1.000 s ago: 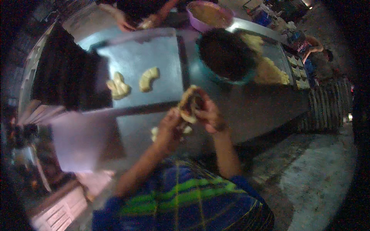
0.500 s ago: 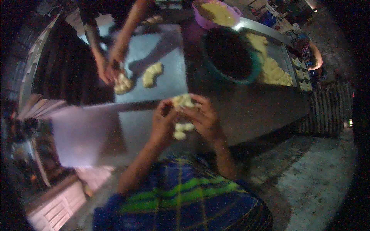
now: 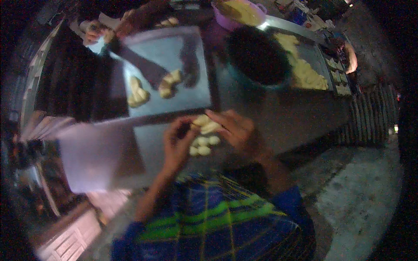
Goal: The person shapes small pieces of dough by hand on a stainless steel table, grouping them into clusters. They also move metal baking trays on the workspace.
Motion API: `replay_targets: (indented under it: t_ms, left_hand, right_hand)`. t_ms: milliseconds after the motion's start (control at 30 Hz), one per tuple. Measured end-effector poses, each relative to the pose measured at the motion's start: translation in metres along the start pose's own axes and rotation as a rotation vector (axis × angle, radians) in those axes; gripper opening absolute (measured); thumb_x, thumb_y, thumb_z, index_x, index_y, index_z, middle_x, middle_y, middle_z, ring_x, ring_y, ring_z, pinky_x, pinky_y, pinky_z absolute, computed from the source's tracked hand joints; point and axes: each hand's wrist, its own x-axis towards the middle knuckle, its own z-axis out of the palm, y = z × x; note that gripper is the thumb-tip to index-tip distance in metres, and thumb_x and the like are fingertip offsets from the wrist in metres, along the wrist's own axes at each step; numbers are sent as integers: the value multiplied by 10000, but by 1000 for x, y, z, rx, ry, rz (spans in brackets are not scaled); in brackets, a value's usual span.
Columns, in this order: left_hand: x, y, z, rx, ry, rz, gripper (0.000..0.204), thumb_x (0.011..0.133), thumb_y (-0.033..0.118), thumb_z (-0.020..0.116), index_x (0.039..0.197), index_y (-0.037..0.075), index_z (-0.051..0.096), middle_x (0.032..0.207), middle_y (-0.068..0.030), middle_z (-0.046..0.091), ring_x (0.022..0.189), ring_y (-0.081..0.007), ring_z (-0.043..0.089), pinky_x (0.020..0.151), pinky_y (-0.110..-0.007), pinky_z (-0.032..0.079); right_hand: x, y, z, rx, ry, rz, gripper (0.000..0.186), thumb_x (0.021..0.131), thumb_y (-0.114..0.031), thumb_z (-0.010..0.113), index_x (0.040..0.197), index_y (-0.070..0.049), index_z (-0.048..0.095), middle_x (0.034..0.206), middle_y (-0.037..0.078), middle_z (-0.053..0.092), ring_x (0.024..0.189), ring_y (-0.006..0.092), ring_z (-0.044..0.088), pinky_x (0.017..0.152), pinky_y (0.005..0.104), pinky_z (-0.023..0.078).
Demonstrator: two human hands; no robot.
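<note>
The far side of the table (image 3: pixel 300 124) is crowded: a tray (image 3: pixel 193 98) bearing two dough clusters (image 3: pixel 138 93) is flanked on the left by a dark stack (image 3: pixel 78 82), and on the right by a dark, teal-rimmed tub (image 3: pixel 261 58). A purple basin (image 3: pixel 221 19) and a dough-laden tray (image 3: pixel 320 56) are seen farther back. The tray's upper left corner is overlapped by a co-worker's hands (image 3: pixel 99 32). A pale dough piece (image 3: pixel 204 124) is held just short of the tray's near edge, pinched between the nearly closed fingertips of the left hand (image 3: pixel 176 135) and right hand (image 3: pixel 238 128); whether it is lifted cannot be told. Small dough balls (image 3: pixel 201 151) are set directly below it. Open tabletop is left rightward, bounded by the slanting near edge.
</note>
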Motion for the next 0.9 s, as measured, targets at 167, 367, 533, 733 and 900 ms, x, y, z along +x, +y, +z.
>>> replay_targets:
  t_ms: [167,367,533,733,900]
  left_hand:
    - [-14,11,-2,20,-144,-72,213,895,64,627,1096,-1,655,1057,-83,671,974,-171,629,875,-310,505]
    - [-21,25,0,71,-253,-236,257,939,168,606,1128,-2,649,1068,-87,664,960,-178,630,870,-333,510]
    - [-15,29,6,-300,-189,-369,362,969,311,570,1185,24,616,1038,-88,658,954,-188,635,811,-331,536]
    - [12,-34,-9,-379,-376,-505,459,875,324,703,1224,65,554,1098,-77,628,971,-206,642,834,-320,562]
    - [-4,-26,11,-503,-362,-368,639,759,329,820,1261,83,511,1108,-44,618,986,-199,639,844,-349,565]
  right_hand:
    - [12,9,-16,96,-116,-83,350,803,-143,708,1142,-80,647,954,104,656,884,293,664,782,391,551]
    - [25,16,-29,344,-426,172,217,798,-212,712,961,-71,693,880,125,667,845,289,666,744,401,514]
    - [20,27,-39,341,-402,79,159,789,-140,696,932,-72,687,913,112,664,872,294,652,734,385,516]
    - [14,18,-23,52,-91,-192,293,740,23,645,1007,-90,686,910,69,669,861,267,658,736,378,544]
    - [-9,-11,-12,74,2,-64,421,761,-25,645,1179,-60,620,1042,116,630,990,282,635,839,368,552]
